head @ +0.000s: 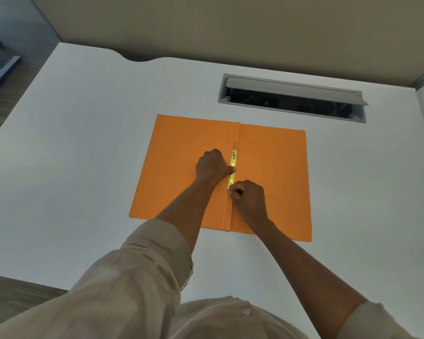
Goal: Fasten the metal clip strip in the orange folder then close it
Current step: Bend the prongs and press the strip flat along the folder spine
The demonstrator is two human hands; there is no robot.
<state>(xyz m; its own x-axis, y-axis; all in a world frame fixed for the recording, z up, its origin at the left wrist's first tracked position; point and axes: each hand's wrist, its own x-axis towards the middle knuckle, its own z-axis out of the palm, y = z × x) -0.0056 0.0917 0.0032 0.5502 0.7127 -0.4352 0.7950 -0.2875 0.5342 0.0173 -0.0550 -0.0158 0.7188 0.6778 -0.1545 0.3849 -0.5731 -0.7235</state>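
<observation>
The orange folder [274, 167] lies open and flat on the white desk, spine running away from me. A yellow metal clip strip [233, 165] lies along the spine, with a thin metal prong sticking out past its far end. My left hand [212, 165] rests on the left flap, fingers curled, thumb pressing on the strip's middle. My right hand [248, 199] is curled at the strip's near end, fingertips pinching it there. That near end is partly hidden by the fingers.
The white desk [83, 167] surrounds the folder. A grey cable hatch [294, 94] with its lid raised sits behind the folder at the back right. A beige partition wall stands behind the desk. The desk's left edge drops to the floor.
</observation>
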